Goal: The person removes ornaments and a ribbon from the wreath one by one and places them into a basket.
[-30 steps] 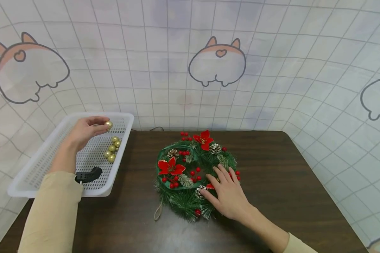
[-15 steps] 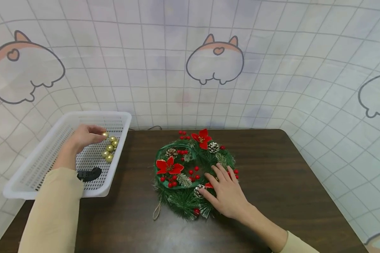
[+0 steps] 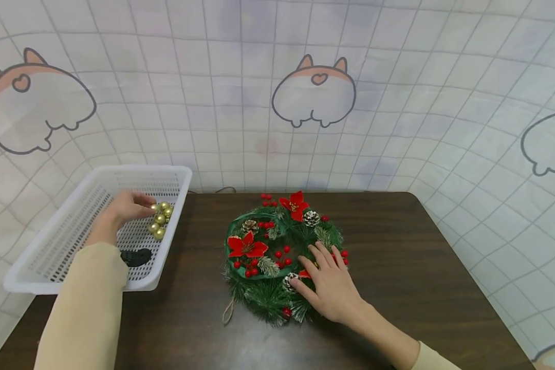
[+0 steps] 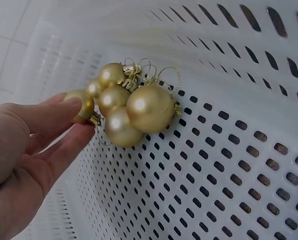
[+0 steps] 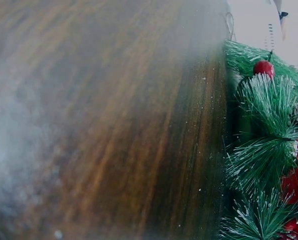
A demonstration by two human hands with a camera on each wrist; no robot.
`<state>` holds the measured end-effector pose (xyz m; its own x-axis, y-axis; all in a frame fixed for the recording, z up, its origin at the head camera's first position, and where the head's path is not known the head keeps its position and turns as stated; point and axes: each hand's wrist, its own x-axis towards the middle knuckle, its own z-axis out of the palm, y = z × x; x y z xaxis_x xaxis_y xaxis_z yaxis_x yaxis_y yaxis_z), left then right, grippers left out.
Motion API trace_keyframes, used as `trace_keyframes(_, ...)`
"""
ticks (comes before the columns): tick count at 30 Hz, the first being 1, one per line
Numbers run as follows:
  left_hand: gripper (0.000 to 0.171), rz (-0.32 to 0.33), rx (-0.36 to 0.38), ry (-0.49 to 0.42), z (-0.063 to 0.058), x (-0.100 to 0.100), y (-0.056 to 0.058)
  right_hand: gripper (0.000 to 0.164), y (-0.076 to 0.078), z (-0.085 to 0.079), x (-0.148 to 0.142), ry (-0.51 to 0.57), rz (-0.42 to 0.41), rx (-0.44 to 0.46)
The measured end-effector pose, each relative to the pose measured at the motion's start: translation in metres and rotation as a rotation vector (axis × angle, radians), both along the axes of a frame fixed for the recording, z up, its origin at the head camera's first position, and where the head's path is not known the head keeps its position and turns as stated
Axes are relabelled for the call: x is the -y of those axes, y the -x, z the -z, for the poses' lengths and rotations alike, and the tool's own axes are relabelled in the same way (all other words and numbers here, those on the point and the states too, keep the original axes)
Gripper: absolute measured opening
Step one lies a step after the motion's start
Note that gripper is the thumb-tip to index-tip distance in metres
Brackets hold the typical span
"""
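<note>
Inside the white plastic basket (image 3: 170, 264) is my left hand (image 3: 125, 209), its thumb and fingers pinching a small gold Christmas ball (image 4: 82, 104) by its sides. That ball is right beside several other gold balls (image 4: 151, 107), which have thin gold hanging loops and lie bunched against the basket wall. My right hand (image 3: 335, 289) rests with spread fingers on the right side of a green Christmas wreath (image 3: 265, 298). Red poinsettias (image 3: 247, 246), red berries and pinecones (image 3: 311, 218) decorate the wreath. In the right wrist view only the wreath's edge appears; the hand is mostly out of sight.
A dark wooden table (image 3: 398, 246) carries the wreath and basket. A black object (image 3: 136, 257) shows by my left wrist, over the basket. A twine loop (image 3: 228, 312) sticks out from the wreath's lower left. A patterned white cloth (image 3: 231, 103) hangs behind.
With the gold ball pinched in it, my left hand has come down into the basket, close to the other balls. My right hand stays on the wreath.
</note>
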<state>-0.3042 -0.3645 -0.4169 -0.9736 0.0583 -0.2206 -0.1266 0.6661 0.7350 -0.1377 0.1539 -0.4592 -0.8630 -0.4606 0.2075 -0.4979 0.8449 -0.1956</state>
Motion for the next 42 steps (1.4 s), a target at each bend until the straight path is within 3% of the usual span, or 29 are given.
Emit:
trace_keyframes(7, 0.044, -0.01, 0.002, 0.024, 0.006, -0.003, 0.0, 0.068, -0.001, 0.001, 0.0, -0.001, -0.003, -0.01)
trace_keyframes(15, 0.048, 0.055, 0.011, 0.09, 0.002, -0.004, 0.002, 0.068, -0.001, 0.0, 0.001, 0.002, -0.002, -0.002)
trace_keyframes(22, 0.052, 0.049, 0.055, 0.062, 0.001, -0.002, 0.001, 0.067, 0.0, 0.0, 0.001, 0.007, -0.003, -0.005)
trace_keyframes(28, 0.055, 0.047, 0.037, 0.049, -0.005, -0.005, 0.003, 0.068, -0.001, -0.001, 0.0, 0.012, -0.003, 0.009)
trace_keyframes(34, 0.053, 0.066, -0.004, 0.052, -0.023, -0.02, 0.004, 0.067, -0.001, -0.001, -0.001, 0.007, 0.006, 0.004)
trace_keyframes(42, 0.048, 0.123, -0.159, 0.14, -0.056, -0.046, -0.003, 0.067, -0.001, -0.001, 0.0, 0.012, -0.004, 0.001)
